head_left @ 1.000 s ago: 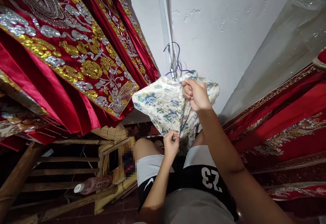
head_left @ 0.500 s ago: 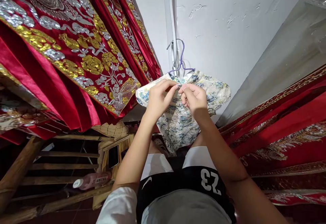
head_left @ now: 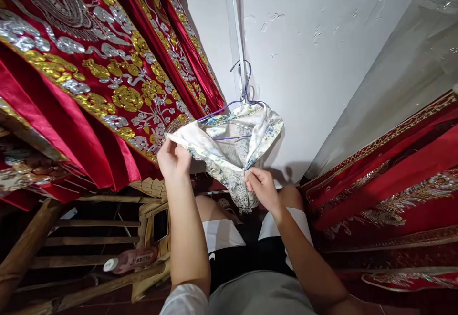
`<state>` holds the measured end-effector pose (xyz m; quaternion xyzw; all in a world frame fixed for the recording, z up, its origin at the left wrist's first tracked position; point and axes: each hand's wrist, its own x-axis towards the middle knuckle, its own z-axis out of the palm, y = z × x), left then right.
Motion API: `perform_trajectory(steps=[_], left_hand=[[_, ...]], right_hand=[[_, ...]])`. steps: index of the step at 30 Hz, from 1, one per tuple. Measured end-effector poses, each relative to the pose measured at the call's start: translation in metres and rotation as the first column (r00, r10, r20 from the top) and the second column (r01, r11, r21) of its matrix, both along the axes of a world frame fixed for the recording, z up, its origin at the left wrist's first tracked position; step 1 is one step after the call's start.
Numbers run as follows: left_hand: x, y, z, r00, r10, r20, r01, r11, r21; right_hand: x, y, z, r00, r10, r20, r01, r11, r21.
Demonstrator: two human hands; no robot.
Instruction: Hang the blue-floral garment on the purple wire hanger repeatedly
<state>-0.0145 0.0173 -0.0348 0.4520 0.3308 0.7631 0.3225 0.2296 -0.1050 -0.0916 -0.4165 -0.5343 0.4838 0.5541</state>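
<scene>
A small white garment with a blue floral print point(head_left: 229, 150) hangs on a purple wire hanger point(head_left: 232, 105) hooked to a white pole against the wall. My left hand point(head_left: 174, 158) pinches the garment's left edge and pulls it outward, so the pale inside shows. My right hand point(head_left: 262, 187) is closed on the garment's lower right edge. Both hands hold the cloth spread apart below the hanger.
Red satin robes with gold and silver embroidery point(head_left: 89, 76) hang at the left, more red embroidered cloth point(head_left: 386, 186) lies at the right. A bamboo frame point(head_left: 82, 238) with a pink bottle point(head_left: 129, 261) and a phone point(head_left: 161, 225) stands at lower left. My knees are below.
My hands have left the collar, where they met half a second ago. The left one moved out to the left edge and the right one dropped lower, opening the garment.
</scene>
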Motion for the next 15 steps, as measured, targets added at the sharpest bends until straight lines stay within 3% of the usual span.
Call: perform_trajectory(steps=[3, 6, 10, 12, 15], left_hand=[[0.011, -0.009, -0.03, 0.981, -0.024, 0.193, 0.051, 0.989, -0.14], [0.041, -0.03, -0.058, 0.936, -0.013, 0.353, 0.095, 0.972, -0.216], [0.081, -0.061, -0.081, 0.774, 0.004, 0.633, 0.209, 0.942, -0.263], [0.094, -0.072, -0.088, 0.76, 0.01, 0.65, 0.222, 0.936, -0.274], [0.104, -0.079, -0.097, 0.809, 0.022, 0.587, 0.208, 0.924, -0.322]], right_hand=[[-0.008, -0.01, 0.002, 0.998, -0.023, -0.06, 0.021, 0.999, -0.031], [-0.001, -0.014, -0.001, 0.989, -0.11, -0.096, 0.099, 0.989, -0.11], [0.025, -0.019, -0.01, 0.976, -0.213, -0.053, 0.202, 0.967, -0.156], [0.037, -0.021, -0.014, 0.969, -0.241, -0.055, 0.229, 0.959, -0.164], [0.047, -0.021, -0.017, 0.97, -0.24, -0.037, 0.231, 0.959, -0.162]])
